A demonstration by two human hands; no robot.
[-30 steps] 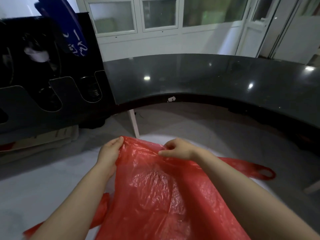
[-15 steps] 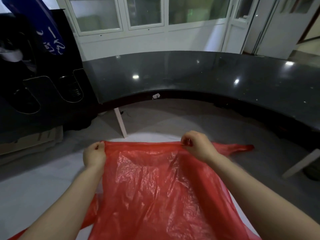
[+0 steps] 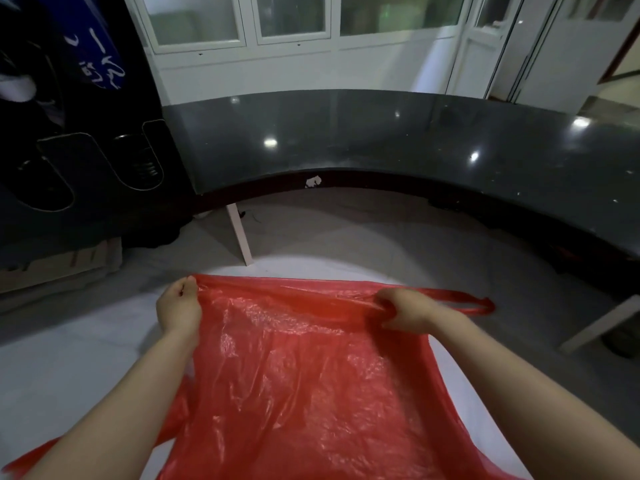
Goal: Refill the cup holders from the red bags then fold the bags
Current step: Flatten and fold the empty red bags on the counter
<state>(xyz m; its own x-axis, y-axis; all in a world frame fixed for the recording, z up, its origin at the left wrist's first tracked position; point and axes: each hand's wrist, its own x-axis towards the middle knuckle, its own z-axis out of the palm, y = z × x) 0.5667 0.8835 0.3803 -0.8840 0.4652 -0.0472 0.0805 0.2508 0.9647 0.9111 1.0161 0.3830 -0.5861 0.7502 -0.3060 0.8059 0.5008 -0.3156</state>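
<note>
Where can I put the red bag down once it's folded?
The white tabletop is bare left of the left hand, out to its curved edge. The dark counter behind is bare too, right of the black cup holder stand. Between that hand and the right hand it is crowded: the red bag covers everything.

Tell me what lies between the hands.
Only the red bag: its top edge runs from the left hand to the right hand, both gripping it, in the head view.

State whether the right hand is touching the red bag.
Touching. The head view shows the right hand gripping the red bag at its stretched top edge.
</note>
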